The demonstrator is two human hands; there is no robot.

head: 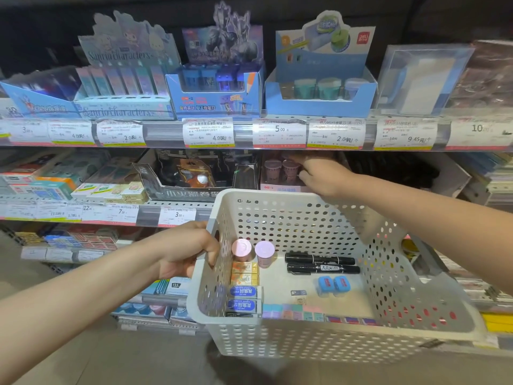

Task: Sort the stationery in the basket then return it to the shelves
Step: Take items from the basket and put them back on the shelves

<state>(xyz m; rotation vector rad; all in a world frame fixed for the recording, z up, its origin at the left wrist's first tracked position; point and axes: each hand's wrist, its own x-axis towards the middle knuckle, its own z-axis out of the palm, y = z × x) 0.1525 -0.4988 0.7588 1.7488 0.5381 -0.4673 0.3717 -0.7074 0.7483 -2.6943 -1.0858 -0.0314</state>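
Note:
My left hand (191, 251) grips the left handle of a white perforated basket (319, 340), holding it in front of the shelves. Inside stand two pink round sharpeners (253, 252), with two black markers (322, 263), two blue sharpeners (333, 285), boxed erasers (244, 297) and a row of pastel erasers (294, 312) lying on its floor. My right hand (319, 173) reaches into a pink display box (283, 187) on the middle shelf, fingers closed around a pink round sharpener (291, 168) beside a matching one.
The top shelf carries display boxes of sharpeners (216, 90) and green tubs (319, 88) above price labels (208, 133). A black display box (194, 176) sits left of the pink one. Lower shelves hold erasers and notebooks. Floor lies at lower left.

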